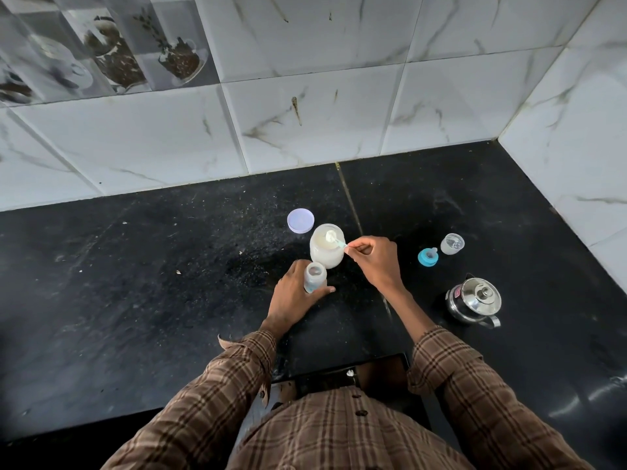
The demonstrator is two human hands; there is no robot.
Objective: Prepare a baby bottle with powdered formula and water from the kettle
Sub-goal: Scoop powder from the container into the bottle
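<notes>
An open jar of white formula powder (325, 253) stands mid-counter. My right hand (375, 262) pinches the handle of a small scoop (334, 238), whose bowl, heaped with powder, sits over the jar's mouth. My left hand (294, 295) wraps around the open, upright baby bottle (314, 277) just in front of the jar. The steel kettle (475, 301), lid on, stands to the right. The blue teat ring (428, 257) and the clear bottle cap (452, 244) lie behind the kettle.
The jar's pale lilac lid (300, 220) lies behind the jar. The black counter (135, 283) meets tiled walls at the back and on the right. The counter's front edge has a cutout near my body.
</notes>
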